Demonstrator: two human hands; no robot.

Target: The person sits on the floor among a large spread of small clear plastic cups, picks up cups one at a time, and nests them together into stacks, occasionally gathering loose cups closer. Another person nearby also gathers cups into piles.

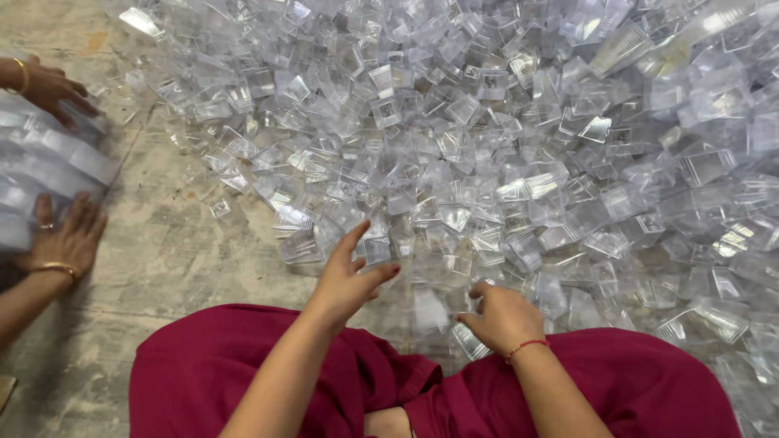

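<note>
A: Right, look at where the hands are. The left hand (345, 280) hovers at the near edge of the heap of clear plastic cups (503, 146), fingers spread and loose, nothing in it.

B: And the right hand (499, 316)?

A: Curled, fingertips pinched on one clear cup (469, 341) just above the dark red skirt (243, 365). The cup is see-through, so how firm the grip is I cannot tell.

B: So how should the picking go?

A: I'd say lift from the near fringe, where cups lie singly on the concrete floor (162, 259), not from deep in the heap. They nest and tilt every way there, and pulling one likely drags others along.

B: Thin walls, too.

A: Yes, so pinch by the rim or a corner, lightly; I'd guess they crack or flex if squeezed. Keep the free hand low to steady the neighbours.

B: Who's at the left?

A: Another person's hands (65, 239), with bangles, pressing on a stack of the same clear cups (40, 162). Well apart from ours, so no crowding.
</note>
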